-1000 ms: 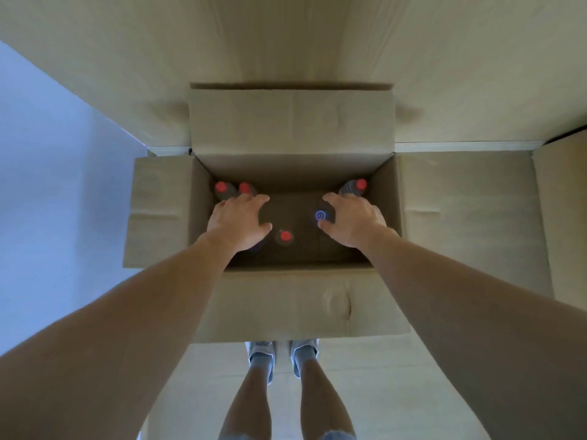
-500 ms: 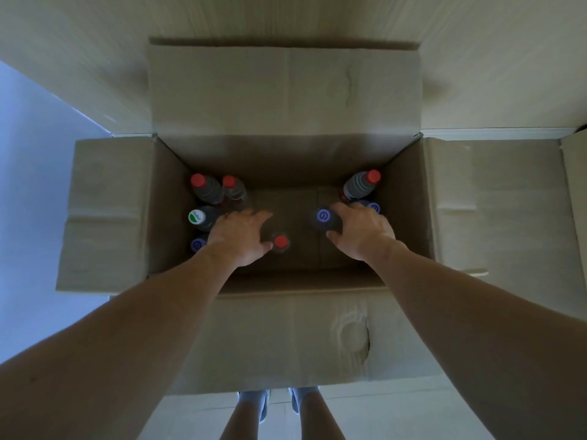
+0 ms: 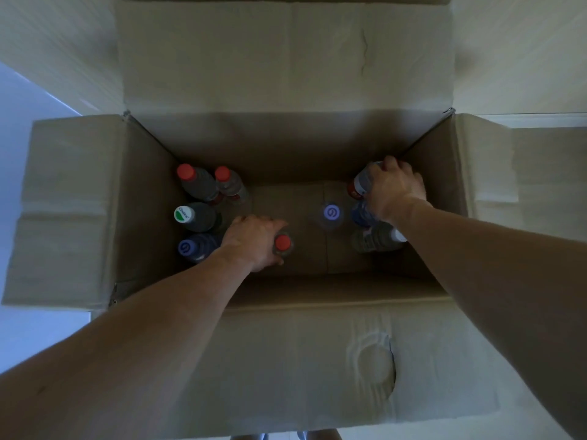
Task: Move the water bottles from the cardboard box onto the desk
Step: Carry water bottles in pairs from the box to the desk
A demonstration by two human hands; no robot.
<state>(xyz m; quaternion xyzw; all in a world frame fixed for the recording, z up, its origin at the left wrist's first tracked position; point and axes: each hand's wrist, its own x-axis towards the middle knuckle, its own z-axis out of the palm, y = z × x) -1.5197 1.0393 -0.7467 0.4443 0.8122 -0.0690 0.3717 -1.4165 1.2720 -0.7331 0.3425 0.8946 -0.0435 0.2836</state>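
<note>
The job looks barely begun: every bottle in view stands inside the cardboard box (image 3: 286, 144), and no counter shows in this view, so I cannot tell whether any bottle has been set down there. The left hand (image 3: 251, 239) curls round the red-capped bottle (image 3: 282, 244) near the middle of the box floor, its grip closed on the neck and shoulder. The right hand (image 3: 395, 188) wraps the top of the tilted bottle (image 3: 359, 185) in the two o'clock corner, fingers hiding the cap.

Left to move: two red-capped bottles (image 3: 198, 182) at ten o'clock, a green-and-white-capped bottle (image 3: 193, 215) and a blue-capped bottle (image 3: 193, 247) along the nine o'clock wall, another blue-capped bottle (image 3: 331, 214) just right of centre, and two more bottles under the right wrist at three o'clock.

The bottles are clear, ribbed plastic cylinders with smooth round caps. The box is matt brown corrugated card with creased flaps spread open; the near flap carries a torn, dented circle.
</note>
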